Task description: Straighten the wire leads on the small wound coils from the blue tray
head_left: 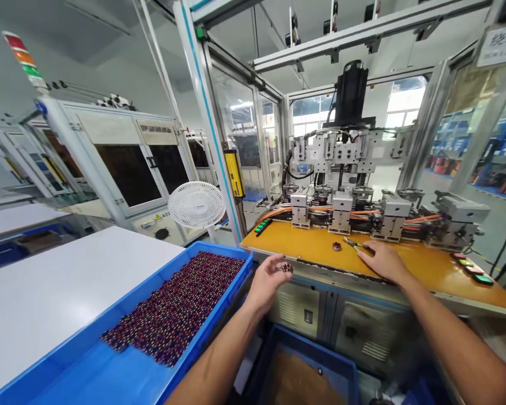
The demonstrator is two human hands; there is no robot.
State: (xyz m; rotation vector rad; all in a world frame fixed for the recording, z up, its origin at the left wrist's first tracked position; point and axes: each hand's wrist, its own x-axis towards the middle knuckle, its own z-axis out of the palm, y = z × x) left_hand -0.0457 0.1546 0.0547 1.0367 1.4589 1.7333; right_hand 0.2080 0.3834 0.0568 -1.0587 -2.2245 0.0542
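Note:
My left hand [266, 284] is raised at the front edge of the orange bench, pinching a small wound motor stator [287, 268] between thumb and fingers. My right hand [382, 260] is low over the bench top, with its fingers closed around the handles of a pair of pliers [354, 243]. The jaws point left, toward a second stator [336, 246] lying on the bench just beyond them. To the left, a long blue tray [122, 374] holds a dense layer of many similar small stators [181, 304].
Behind the bench top [274, 239] stands a winding machine with several metal fixtures [340, 211]. Button boxes sit at the left [263, 226] and right [472, 267]. A white fan [197, 204] is behind the tray. Below is a dark blue bin [349, 365].

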